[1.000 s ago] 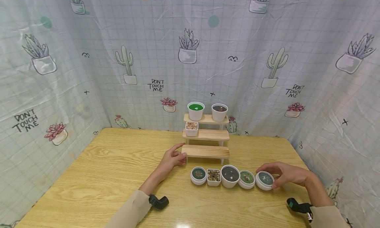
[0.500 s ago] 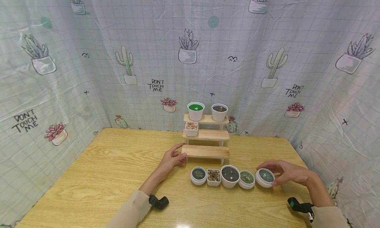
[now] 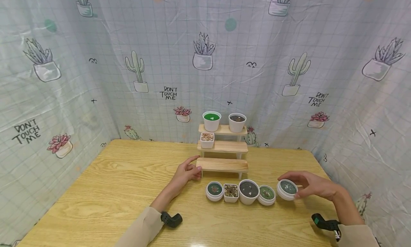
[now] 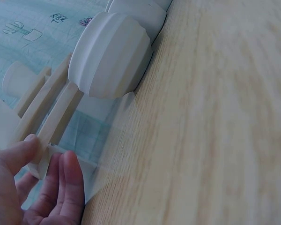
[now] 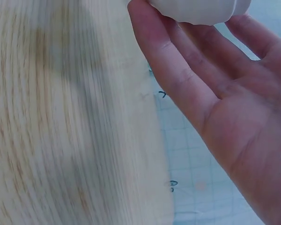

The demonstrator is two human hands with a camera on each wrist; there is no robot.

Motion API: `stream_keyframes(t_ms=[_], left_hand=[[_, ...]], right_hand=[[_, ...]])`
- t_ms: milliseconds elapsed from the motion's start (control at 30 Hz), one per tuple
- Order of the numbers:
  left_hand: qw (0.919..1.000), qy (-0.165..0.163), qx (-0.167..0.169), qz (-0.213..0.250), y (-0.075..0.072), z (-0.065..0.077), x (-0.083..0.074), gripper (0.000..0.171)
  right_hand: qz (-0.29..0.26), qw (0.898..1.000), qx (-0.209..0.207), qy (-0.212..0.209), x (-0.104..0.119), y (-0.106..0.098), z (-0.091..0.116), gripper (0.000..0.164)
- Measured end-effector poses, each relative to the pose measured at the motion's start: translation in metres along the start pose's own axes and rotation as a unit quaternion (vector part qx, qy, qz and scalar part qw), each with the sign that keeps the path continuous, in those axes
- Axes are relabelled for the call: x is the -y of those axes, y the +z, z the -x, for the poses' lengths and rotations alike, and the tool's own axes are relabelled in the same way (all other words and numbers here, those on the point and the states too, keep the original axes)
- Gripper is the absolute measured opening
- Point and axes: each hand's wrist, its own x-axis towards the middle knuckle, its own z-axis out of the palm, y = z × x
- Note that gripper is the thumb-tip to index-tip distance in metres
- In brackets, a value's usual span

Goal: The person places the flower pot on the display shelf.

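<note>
My right hand grips a round white pot with a dark teal surface, thumb on one side and fingers on the other. In the right wrist view the pot's white underside is raised off the table. My left hand pinches the left end of the lowest step of a three-tier wooden stand. The left wrist view shows the thumb against this board's top, with fingers curled beneath. Beside the held pot stands a round pot with a mossy green surface.
In the front row also stand a large dark-filled pot, a square pebble pot and a small round teal-filled pot. On the stand are a green-topped pot, a dark-topped pot and a square pebble pot.
The teal-filled pot in my right hand has risen off the table and shifted slightly away from me. My left hand stays on the stand's lowest step.
</note>
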Motion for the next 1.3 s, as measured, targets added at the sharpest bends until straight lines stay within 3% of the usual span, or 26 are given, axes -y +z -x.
stream_keyframes(t_ms=[633, 933, 1300], left_hand=[[1.0000, 0.001, 0.001, -0.004, 0.001, 0.000, -0.002, 0.068], [1.0000, 0.003, 0.003, -0.002, 0.001, -0.001, 0.000, 0.068], [0.9999, 0.006, 0.004, -0.007, -0.001, -0.001, 0.002, 0.066]], right_hand=[[0.008, 0.997, -0.026, -0.066, 0.011, 0.006, -0.004, 0.054], [0.020, 0.997, -0.061, -0.048, 0.016, 0.013, -0.014, 0.053], [0.066, 0.987, -0.143, -0.012, 0.023, 0.021, -0.025, 0.052]])
